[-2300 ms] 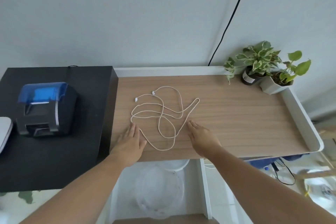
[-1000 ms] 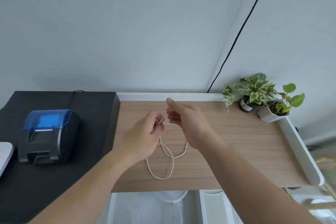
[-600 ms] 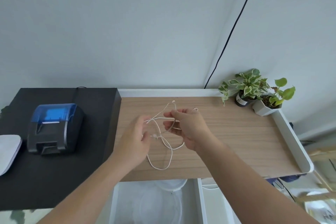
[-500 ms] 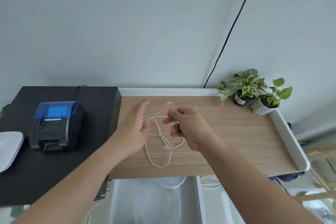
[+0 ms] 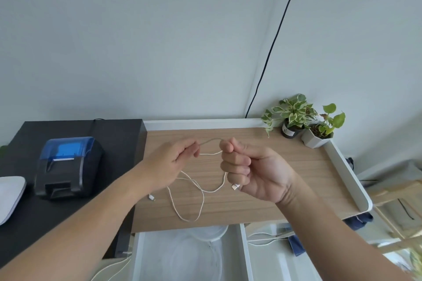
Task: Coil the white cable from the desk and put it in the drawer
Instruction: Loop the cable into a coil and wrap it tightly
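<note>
Both hands hold the thin white cable (image 5: 198, 198) above the wooden desk top (image 5: 285, 166). My left hand (image 5: 173, 162) pinches it at the fingertips. My right hand (image 5: 249, 171) is closed in a fist around it, and one metal plug pokes out under the little finger. Two short strands run between the hands. The rest hangs in loose loops down to the desk, with the other plug lying near my left wrist. The white drawer (image 5: 247, 255) stands pulled out below the desk's front edge, with clear round plastic lids inside.
A black printer with a blue lid (image 5: 66, 166) sits on the black cabinet at the left, beside a white device (image 5: 9, 198). Two potted plants (image 5: 306, 121) stand at the desk's back right corner. A black wire runs up the wall.
My right hand has closed into a fist on the cable with a plug at its bottom. My left hand went from open fingers to a pinch, and the hands moved apart.
</note>
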A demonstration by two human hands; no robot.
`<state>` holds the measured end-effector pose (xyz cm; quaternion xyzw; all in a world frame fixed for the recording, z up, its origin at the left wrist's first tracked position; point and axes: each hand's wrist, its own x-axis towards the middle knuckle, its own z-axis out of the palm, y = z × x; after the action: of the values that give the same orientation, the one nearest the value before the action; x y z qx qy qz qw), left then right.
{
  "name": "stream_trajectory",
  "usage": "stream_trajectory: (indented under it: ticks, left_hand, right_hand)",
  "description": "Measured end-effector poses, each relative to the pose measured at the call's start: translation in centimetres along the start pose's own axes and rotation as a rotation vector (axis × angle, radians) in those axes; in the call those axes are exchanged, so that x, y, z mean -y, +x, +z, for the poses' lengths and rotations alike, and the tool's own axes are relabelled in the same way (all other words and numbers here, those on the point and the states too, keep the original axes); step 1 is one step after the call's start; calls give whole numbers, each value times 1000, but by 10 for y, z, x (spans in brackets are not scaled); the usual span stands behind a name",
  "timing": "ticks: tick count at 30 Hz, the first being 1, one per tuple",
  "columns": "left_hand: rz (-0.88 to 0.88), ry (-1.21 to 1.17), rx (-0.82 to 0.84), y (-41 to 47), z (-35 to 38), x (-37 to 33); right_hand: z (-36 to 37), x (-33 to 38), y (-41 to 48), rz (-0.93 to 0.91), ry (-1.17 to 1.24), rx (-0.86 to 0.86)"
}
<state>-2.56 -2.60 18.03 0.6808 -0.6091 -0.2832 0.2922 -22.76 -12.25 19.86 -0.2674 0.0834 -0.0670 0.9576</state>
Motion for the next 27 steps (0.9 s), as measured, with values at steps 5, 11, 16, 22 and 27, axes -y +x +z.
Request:
stream_trajectory:
  ticks: [5,11,16,22,27]
  left_hand:
    - [-1,-20,-4,-13,28,-3]
    - [37,183,53,-19,30,-24]
    - [103,482,-53,-7,-25,-22]
    - [158,162,-48,11,-39,-11]
    - [-41,-25,14,-2,7,-3]
  right_hand:
    - [30,7,28,-421,114,-64]
    - [6,10,64,-667,-1222,-375]
    - [-21,5,48,-232,-1432,-287]
    - [5,-8,35,-134,-474,-86]
    - [44,27,62,-432,66,16]
